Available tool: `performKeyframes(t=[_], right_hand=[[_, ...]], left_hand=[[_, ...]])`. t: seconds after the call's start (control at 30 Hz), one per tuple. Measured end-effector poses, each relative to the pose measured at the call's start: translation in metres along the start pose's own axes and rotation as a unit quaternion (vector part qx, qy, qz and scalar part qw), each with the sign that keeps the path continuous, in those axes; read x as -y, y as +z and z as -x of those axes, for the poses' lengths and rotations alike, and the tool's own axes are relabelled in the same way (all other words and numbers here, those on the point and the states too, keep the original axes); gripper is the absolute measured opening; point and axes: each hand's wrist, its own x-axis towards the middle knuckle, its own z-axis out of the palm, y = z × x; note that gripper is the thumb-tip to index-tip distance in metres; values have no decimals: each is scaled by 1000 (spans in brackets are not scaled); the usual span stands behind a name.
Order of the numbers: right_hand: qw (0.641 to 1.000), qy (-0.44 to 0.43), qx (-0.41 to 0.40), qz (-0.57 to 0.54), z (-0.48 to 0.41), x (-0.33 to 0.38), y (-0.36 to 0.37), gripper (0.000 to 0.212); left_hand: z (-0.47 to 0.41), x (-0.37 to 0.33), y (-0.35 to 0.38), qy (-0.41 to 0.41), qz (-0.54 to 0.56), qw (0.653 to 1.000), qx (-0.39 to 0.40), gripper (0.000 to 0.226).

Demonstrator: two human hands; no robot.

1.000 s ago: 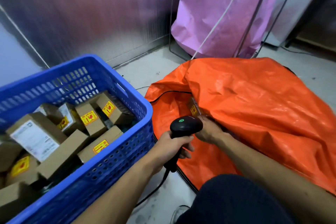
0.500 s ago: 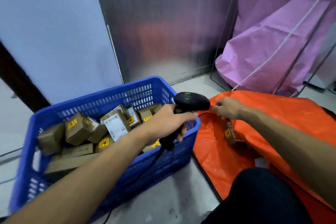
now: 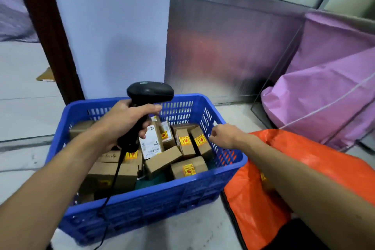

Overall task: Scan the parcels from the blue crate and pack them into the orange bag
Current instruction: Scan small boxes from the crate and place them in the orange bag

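A blue crate (image 3: 154,205) stands on the floor in front of me, holding several small brown cardboard parcels (image 3: 188,167) with yellow and red stickers. One parcel with a white label (image 3: 151,143) lies near the middle. My left hand (image 3: 125,119) grips a black barcode scanner (image 3: 150,92) above the crate, its cable hanging down. My right hand (image 3: 225,135) reaches over the crate's right rim, fingers apart and holding nothing. The orange bag (image 3: 316,166) lies on the floor to the right, partly behind my right forearm, with a parcel (image 3: 263,177) just visible inside.
A pink bag (image 3: 324,91) on a wire frame stands at the back right. A metal panel (image 3: 223,46) and a pale wall (image 3: 113,26) rise behind the crate. A dark post (image 3: 48,26) stands at the left, and flat cardboard (image 3: 46,75) lies on the floor beyond it.
My right hand has left the parcel in the orange bag and swung left to the crate's rim. My left hand with the scanner now hovers over the crate. The view has turned left.
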Motion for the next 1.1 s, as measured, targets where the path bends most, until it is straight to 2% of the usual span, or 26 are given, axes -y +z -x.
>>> performKeyframes(t=[0.17,0.33,0.43,0.53,0.67,0.77,0.83,0.9,1.0,1.03,1.1], right_hand=[[997,-24,37,-65,-41,62,17,29],[990,-40,81,-112,-79,126,44,24],[987,2,83,-137,-103,145,70,45],[982,43,86,-164,-123,158,98,40],[967,95,84,-222,-145,166,125,46],[950,130,97,-267,-149,167,132,26],[939,147,103,-294,-148,166,131,25],[931,148,116,-312,-149,167,132,36],[940,132,128,-286,-184,152,167,79],[943,133,121,-278,-195,147,180,85],[946,138,96,-276,-188,154,179,77]], left_hand=[[-9,1,-37,-4,10,1000,-28,21],[-19,17,-61,-28,22,997,-73,21],[-24,20,-60,-33,46,994,-99,21],[-31,21,-64,-29,67,991,-112,16],[-39,18,-65,-17,65,992,-108,17],[-44,17,-63,-9,52,994,-97,17],[-45,17,-62,-9,48,995,-91,17],[-45,17,-61,-9,45,995,-90,17],[-43,15,-62,-10,36,995,-96,17],[-42,15,-63,-11,36,994,-99,17],[-42,14,-63,-12,34,994,-103,17]])
